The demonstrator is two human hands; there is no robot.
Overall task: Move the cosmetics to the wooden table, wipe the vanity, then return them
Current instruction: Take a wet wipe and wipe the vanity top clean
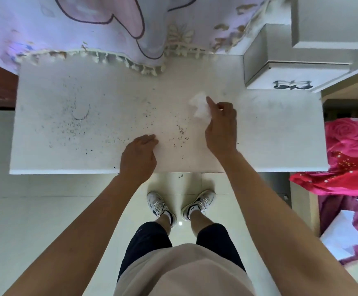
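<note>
While the person is standing at the front edge of the white vanity counter [280, 135], the right hand [221, 127] is gripping a crumpled white tissue [199, 105] and pressing it flat against the surface, right of centre and toward the back. Its index finger is pointing forward along the tissue's edge, and the other fingers are curling round the wad. The left hand [138, 155] is resting on the counter near the front edge, close to the middle, its fingers lying loosely bent and holding nothing.

Dark specks [180, 133] are lying scattered between the two hands and across the left half of the counter, where a faint curved ring mark [81, 113] is also showing. The stretch to the right of the tissue is looking paler, with only a grey smudge.

A lavender and pink curtain [88, 28] with a tasselled hem is draping over the back edge of the counter. At the back right corner a white box [280, 67] with dark markings on its front face is sitting on the surface. Beside the counter's right end, red floral bedding [353, 150] is hanging down. Below the front edge, white sneakers [159, 206] are standing on the pale tiled floor [24, 221].
</note>
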